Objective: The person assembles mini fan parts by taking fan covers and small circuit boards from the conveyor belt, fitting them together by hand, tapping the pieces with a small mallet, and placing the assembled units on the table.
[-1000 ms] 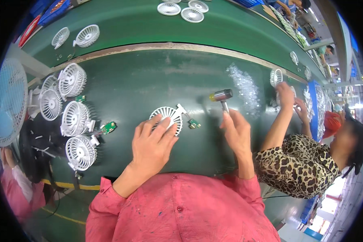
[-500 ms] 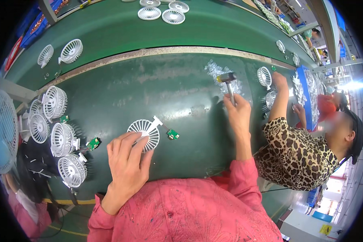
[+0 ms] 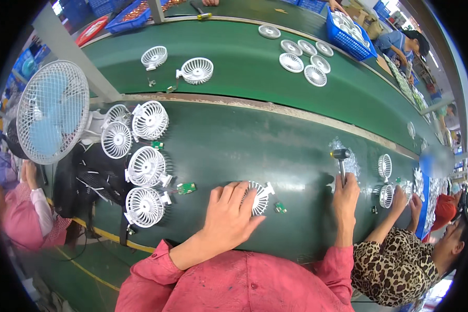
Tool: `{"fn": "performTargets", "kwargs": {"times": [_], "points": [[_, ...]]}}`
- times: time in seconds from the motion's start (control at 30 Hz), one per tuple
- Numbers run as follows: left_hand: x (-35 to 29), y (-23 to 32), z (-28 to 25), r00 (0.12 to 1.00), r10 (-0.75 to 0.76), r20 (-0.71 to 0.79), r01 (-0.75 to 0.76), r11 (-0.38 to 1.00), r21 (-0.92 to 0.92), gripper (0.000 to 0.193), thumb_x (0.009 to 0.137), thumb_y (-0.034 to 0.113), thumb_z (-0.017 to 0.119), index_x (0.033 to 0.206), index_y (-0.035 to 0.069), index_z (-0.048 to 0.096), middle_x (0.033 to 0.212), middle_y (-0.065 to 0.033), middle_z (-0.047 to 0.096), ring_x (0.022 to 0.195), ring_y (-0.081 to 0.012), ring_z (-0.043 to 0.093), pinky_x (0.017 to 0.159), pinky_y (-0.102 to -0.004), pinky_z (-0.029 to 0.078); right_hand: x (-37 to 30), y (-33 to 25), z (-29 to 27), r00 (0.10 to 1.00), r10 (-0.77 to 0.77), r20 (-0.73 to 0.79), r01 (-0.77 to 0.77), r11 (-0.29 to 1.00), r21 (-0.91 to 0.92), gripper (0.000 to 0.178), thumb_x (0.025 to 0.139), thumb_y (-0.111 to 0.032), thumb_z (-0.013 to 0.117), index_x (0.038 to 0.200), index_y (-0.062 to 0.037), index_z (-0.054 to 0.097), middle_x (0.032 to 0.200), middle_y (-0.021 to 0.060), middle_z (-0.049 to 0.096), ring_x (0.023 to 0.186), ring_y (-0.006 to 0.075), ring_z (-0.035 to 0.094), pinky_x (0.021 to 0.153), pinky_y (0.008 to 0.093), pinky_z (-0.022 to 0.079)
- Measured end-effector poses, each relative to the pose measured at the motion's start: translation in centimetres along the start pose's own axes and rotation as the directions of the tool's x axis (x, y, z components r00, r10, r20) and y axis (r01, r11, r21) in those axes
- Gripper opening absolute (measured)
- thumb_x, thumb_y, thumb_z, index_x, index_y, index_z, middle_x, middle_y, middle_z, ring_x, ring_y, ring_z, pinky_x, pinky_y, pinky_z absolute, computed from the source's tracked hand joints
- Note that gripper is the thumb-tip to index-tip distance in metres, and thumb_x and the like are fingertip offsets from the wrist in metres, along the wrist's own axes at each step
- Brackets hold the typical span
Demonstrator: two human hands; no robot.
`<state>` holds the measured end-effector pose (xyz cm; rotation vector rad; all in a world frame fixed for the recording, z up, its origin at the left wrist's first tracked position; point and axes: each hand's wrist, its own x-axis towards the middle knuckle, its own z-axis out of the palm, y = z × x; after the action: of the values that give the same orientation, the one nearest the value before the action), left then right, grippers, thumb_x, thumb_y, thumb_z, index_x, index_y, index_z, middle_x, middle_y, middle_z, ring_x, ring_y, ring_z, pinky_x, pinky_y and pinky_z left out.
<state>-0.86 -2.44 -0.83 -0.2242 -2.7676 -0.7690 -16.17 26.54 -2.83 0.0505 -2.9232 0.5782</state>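
A white round slatted fan housing, with a short stem at its upper right, lies on the green table in front of me. My left hand covers its left side, fingers bent over it and thumb at its near edge. A small green circuit board lies just right of the housing. To the right, my right hand is closed around the handle of a hammer. The hammer's dark head is raised beside a patch of small clear plastic pieces, apart from the housing.
Several white fan housings stand at left with a green circuit board, near a table fan. Across a low ledge, white grilles lie on a green surface. At right a co-worker's hand is at other fan housings.
My view has swung, showing more of the left and far side. My left hand has shifted from the housing's near side onto its left side. The hammer stays in my right hand.
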Motion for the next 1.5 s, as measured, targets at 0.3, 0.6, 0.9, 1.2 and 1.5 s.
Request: {"fn": "performTargets", "kwargs": {"times": [0.3,0.6,0.9,1.2,1.5], "points": [[0.6,-0.4,0.6,0.992,-0.123,0.029,0.124,0.992,-0.024,0.076,0.07,0.032,0.079,0.129,-0.002,0.047,0.125,-0.0187,0.051,0.107,-0.0362,0.051,0.089,-0.046,0.044,-1.5,-6.7,-2.9,0.834,0.151,0.531,-0.535,0.463,0.707,0.017,0.09,-0.008,0.067,0.104,0.0016,0.066,0.082,0.0075,0.071,0.04,0.0026,0.038,0.035,0.0212,0.026],[0.9,-0.3,-0.3,1.0,0.012,-0.02,-0.019,0.931,-0.365,0.079,0.067,0.016,0.082,0.134,-0.002,0.043,0.13,-0.021,0.047,0.114,-0.0399,0.051,0.095,-0.0449,0.047,-3.5,-8.6,0.6,0.527,-0.205,0.825,-0.844,-0.017,0.535,0.019,0.097,-0.014,0.062,0.102,0.0042,0.066,0.076,0.0029,0.062,0.035,0.0008,0.032,0.03,0.0202,0.025],[0.4,-0.3,-0.2,1.0,0.006,-0.025,-0.016,0.898,-0.44,0.08,0.066,0.013,0.083,0.134,-0.002,0.043,0.131,-0.022,0.048,0.116,-0.0392,0.053,0.097,-0.0447,0.047,-4.6,-9.2,1.6,0.464,-0.256,0.848,-0.873,0.028,0.487,0.025,0.099,-0.022,0.059,0.099,0.0018,0.067,0.046,-0.0069,0.04,0.031,0.0019,0.026,0.031,0.0219,0.021],[0.2,-1.1,0.2,0.997,-0.067,0.033,0.074,0.825,-0.56,0.078,0.069,0.02,0.082,0.132,-0.003,0.045,0.128,-0.0202,0.05,0.117,-0.0379,0.052,0.098,-0.0434,0.046,-5.7,-9.2,2.7,0.6,-0.315,0.735,-0.791,-0.099,0.604,0.024,0.099,-0.021,0.059,0.101,0.0011,0.067,0.046,-0.005,0.042,0.031,0.002,0.026,0.033,0.0214,0.022],[0.6,-0.6,-0.2,0.998,-0.06,-0.028,0.048,0.951,-0.307,0.077,0.068,0.02,0.083,0.132,-0.002,0.046,0.129,-0.0208,0.049,0.112,-0.0391,0.053,0.092,-0.0438,0.049,-6.2,-10.4,1.7,0.637,-0.17,0.752,-0.721,0.214,0.659,0.03,0.087,-0.012,0.075,0.112,0.0018,0.068,0.071,-0.0016,0.063,0.047,-0.0012,0.04,0.039,0.019,0.026]]}}
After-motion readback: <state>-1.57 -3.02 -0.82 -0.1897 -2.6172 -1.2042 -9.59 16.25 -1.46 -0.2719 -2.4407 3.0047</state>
